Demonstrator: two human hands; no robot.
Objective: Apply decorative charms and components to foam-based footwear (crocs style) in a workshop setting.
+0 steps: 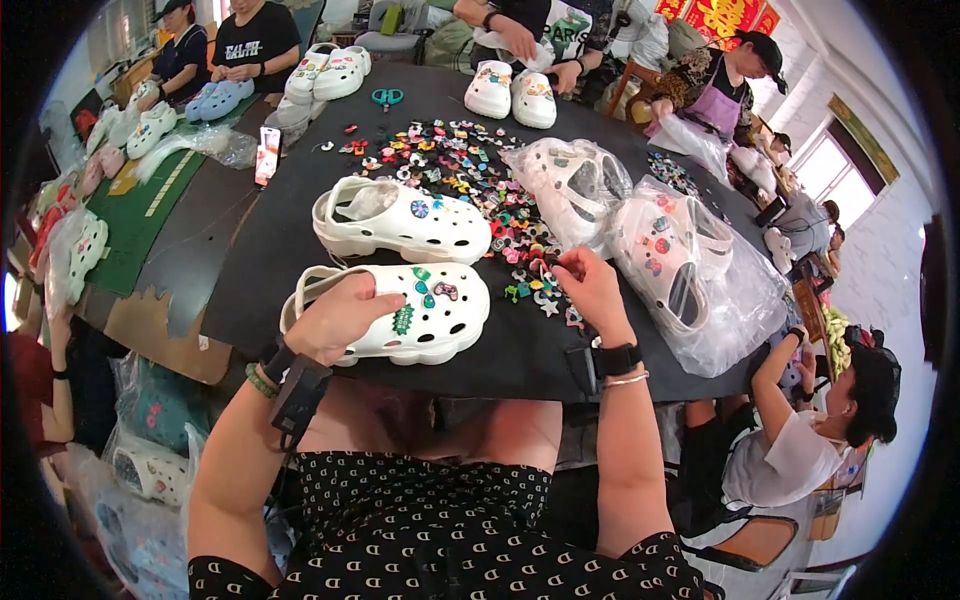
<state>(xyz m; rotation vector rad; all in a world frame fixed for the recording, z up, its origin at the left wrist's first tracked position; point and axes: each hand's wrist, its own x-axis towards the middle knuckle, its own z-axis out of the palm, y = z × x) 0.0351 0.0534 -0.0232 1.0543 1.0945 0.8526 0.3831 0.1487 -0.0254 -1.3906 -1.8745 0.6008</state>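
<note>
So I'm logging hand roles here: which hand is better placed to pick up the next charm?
Probably the right hand: its fingertips are already at the loose charms beside the near white clog. The left hand rests on that clog, steadying it.

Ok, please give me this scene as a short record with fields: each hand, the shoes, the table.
left hand: rests on near white clog, holding it
right hand: fingertips at the pile of small charms
second clog: white, behind the first, one charm on it
bagged clogs: clear bags, right side
table: black top
</note>
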